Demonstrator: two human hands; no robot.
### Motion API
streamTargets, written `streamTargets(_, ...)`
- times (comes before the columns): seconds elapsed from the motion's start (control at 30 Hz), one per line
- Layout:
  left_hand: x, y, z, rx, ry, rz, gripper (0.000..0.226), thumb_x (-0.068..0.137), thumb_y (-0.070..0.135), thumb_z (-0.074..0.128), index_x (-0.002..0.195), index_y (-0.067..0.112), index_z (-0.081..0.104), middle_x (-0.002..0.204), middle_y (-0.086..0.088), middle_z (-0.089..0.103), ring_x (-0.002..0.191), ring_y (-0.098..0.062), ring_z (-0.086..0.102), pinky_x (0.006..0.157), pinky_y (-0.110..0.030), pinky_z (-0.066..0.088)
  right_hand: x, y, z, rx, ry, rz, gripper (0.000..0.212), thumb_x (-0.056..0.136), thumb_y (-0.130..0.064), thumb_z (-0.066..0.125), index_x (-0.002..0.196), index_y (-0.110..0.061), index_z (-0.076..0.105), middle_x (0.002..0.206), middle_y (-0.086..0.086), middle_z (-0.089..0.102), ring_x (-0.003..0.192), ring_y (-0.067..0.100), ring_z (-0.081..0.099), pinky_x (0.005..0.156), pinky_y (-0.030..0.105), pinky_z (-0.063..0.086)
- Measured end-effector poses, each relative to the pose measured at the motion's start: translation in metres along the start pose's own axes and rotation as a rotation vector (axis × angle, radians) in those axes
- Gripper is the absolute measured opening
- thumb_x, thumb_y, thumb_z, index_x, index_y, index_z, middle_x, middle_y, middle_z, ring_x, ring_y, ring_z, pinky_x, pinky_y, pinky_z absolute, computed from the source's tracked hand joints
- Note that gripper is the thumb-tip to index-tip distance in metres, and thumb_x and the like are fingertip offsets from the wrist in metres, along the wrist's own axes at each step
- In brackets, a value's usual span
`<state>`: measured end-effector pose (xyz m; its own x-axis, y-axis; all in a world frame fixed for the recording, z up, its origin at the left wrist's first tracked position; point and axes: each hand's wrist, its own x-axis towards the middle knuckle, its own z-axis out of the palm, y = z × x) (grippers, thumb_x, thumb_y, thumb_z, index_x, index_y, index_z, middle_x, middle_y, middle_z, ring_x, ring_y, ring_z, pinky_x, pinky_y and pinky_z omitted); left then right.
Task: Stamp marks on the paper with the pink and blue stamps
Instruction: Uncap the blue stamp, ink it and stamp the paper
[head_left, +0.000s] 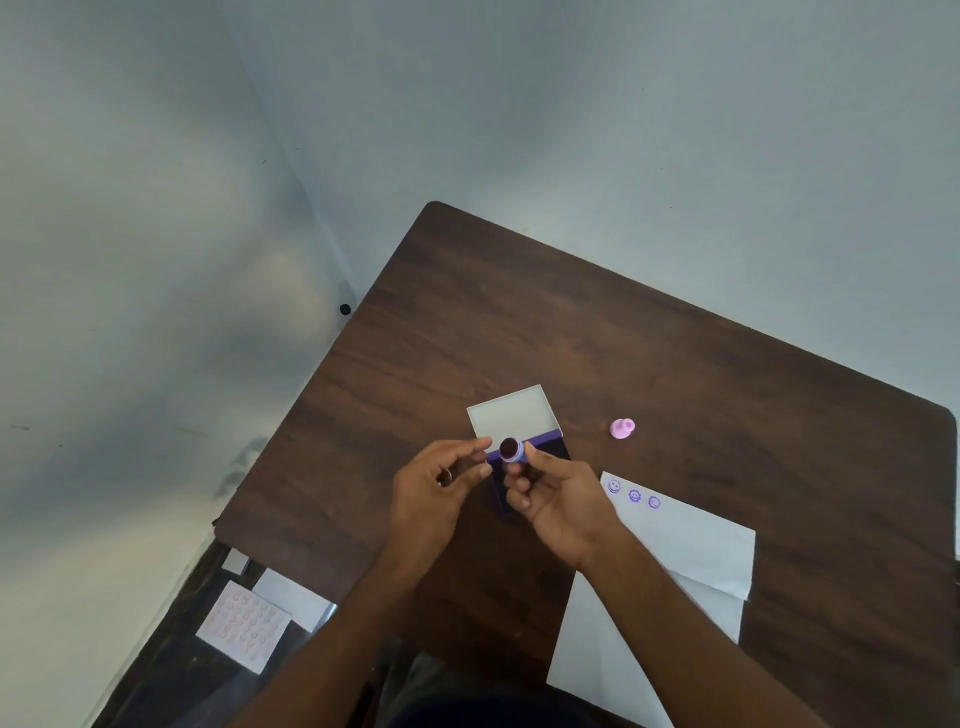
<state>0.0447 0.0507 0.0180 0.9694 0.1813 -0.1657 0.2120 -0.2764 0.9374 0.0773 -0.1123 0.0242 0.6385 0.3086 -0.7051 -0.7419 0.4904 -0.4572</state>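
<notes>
Three purple marks on white paper (691, 540), dark wood surface (571, 322) in pale-walled corner. Right hand (558, 499) grips blue stamp (512, 450) above ink pad (519, 415); left hand (436, 488) loosely open. Pink stamp (622, 428) beyond.

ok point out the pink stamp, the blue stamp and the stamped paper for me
pink stamp (622, 429): head view, on its rounded body.
blue stamp (512, 450): head view, on its inked face, held by the right hand.
paper (691, 535): head view, bare area below the three marks.
</notes>
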Motion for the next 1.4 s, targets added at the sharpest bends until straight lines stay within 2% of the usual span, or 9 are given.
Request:
streamTargets(0.13,0.001,0.016,0.006,-0.004,-0.048,0.065,0.033,0.079,0.018,0.076,0.112,0.024,0.070,0.109,0.010,0.070,0.103,-0.001,0.064,0.086,-0.014,0.051,-0.001,0.000,-0.001,0.130,-0.040,0.039,0.036,0.082,-0.017,0.064,0.112,0.002,0.065,0.085,0.014,0.062,0.063,0.016,0.051,0.054,0.026,0.044)
streamTargets(0.2,0.001,0.021,0.010,0.004,-0.055,0.094,0.037,0.077,0.019,0.077,0.114,0.018,0.071,0.110,0.006,0.070,0.103,0.000,0.063,0.085,-0.012,0.051,-0.001,-0.002,-0.003,0.192,-0.065,0.056,0.037,0.084,-0.014,0.061,0.116,0.003,0.062,0.095,0.017,0.061,0.066,0.017,0.050,0.055,0.027,0.044)
streamTargets(0.47,0.004,0.037,0.021,0.018,-0.038,0.122,0.042,0.070,0.022,0.084,0.110,0.015,0.072,0.106,0.005,0.070,0.098,-0.007,0.066,0.082,-0.020,0.055,-0.007,-0.004,-0.007,0.367,-0.125,0.065,0.037,0.080,-0.011,0.061,0.114,0.003,0.063,0.103,0.019,0.060,0.065,0.016,0.051,0.058,0.028,0.044)
streamTargets(0.63,0.004,0.047,0.028,0.053,-0.008,0.135,0.041,0.069,0.026,0.085,0.106,0.017,0.072,0.102,0.008,0.069,0.095,-0.007,0.065,0.080,-0.018,0.054,-0.009,-0.007,-0.009,0.383,-0.143,0.058,0.037,0.078,-0.013,0.062,0.112,0.001,0.065,0.105,0.017,0.061,0.068,0.014,0.050,0.059,0.028,0.044)
streamTargets(0.8,0.006,0.057,0.026,0.110,-0.077,0.189,0.039,0.071,0.024,0.083,0.107,0.015,0.073,0.097,0.011,0.067,0.088,0.001,0.061,0.075,-0.010,0.049,-0.010,-0.008,-0.016,0.382,-0.196,0.034,0.043,0.076,-0.013,0.066,0.116,0.002,0.061,0.106,0.020,0.061,0.075,0.017,0.050,0.064,0.030,0.047)
streamTargets(0.97,0.007,0.066,0.026,0.178,-0.114,0.233,0.039,0.072,0.020,0.082,0.110,0.014,0.073,0.094,0.015,0.062,0.088,-0.005,0.062,0.083,-0.021,0.055,-0.010,-0.011,-0.022,0.350,-0.258,0.025,0.043,0.078,-0.015,0.067,0.118,0.001,0.060,0.109,0.020,0.064,0.078,0.019,0.050,0.069,0.029,0.046)
streamTargets(1.1,0.007,0.069,0.027,0.232,-0.126,0.241,0.041,0.073,0.023,0.082,0.112,0.013,0.072,0.103,0.005,0.067,0.097,-0.010,0.062,0.090,-0.028,0.054,-0.010,-0.014,-0.026,0.332,-0.301,0.015,0.038,0.086,-0.015,0.058,0.121,0.002,0.056,0.111,0.020,0.060,0.076,0.018,0.053,0.068,0.030,0.047)
streamTargets(1.27,0.007,0.072,0.027,0.284,-0.147,0.271,0.042,0.073,0.029,0.080,0.110,0.011,0.072,0.104,-0.001,0.068,0.097,-0.012,0.059,0.089,-0.023,0.050,-0.011,-0.015,-0.033,0.309,-0.377,0.028,0.035,0.090,-0.016,0.054,0.122,-0.001,0.056,0.108,0.017,0.060,0.075,0.016,0.057,0.068,0.030,0.047)
streamTargets(1.4,0.005,0.071,0.028,0.296,-0.157,0.262,0.043,0.073,0.032,0.080,0.110,0.013,0.071,0.105,0.000,0.068,0.097,-0.011,0.058,0.088,-0.016,0.046,-0.009,-0.014,-0.037,0.304,-0.411,0.036,0.034,0.093,-0.015,0.050,0.124,-0.001,0.054,0.115,0.018,0.058,0.078,0.016,0.059,0.071,0.029,0.049)
